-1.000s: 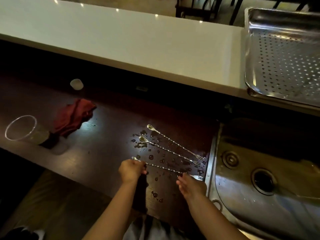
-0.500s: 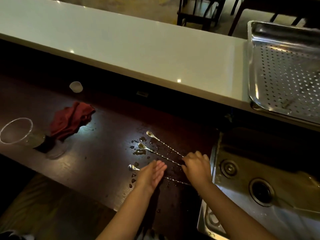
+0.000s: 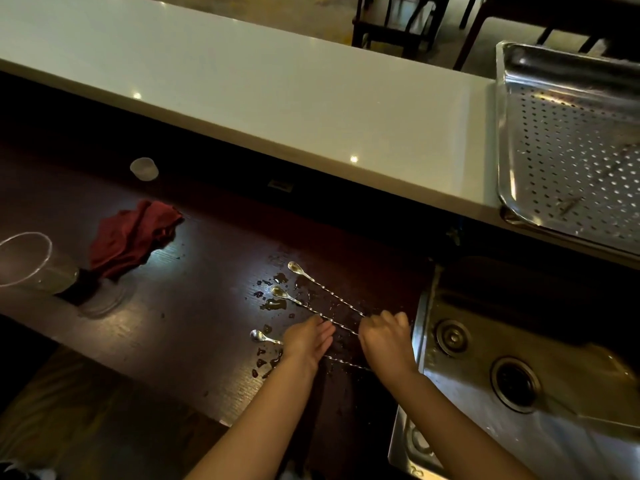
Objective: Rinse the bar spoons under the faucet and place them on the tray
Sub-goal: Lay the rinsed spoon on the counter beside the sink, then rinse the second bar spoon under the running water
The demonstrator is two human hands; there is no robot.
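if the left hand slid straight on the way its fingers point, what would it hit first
Most likely the middle bar spoon: the left hand points up and right across the wet counter, and its fingertips sit right at that spoon's twisted stem. Depth is unclear.

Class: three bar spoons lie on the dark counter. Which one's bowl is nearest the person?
The lowest spoon, with its bowl left of the left hand. Its handle passes under that hand; the other two spoons lie farther back.
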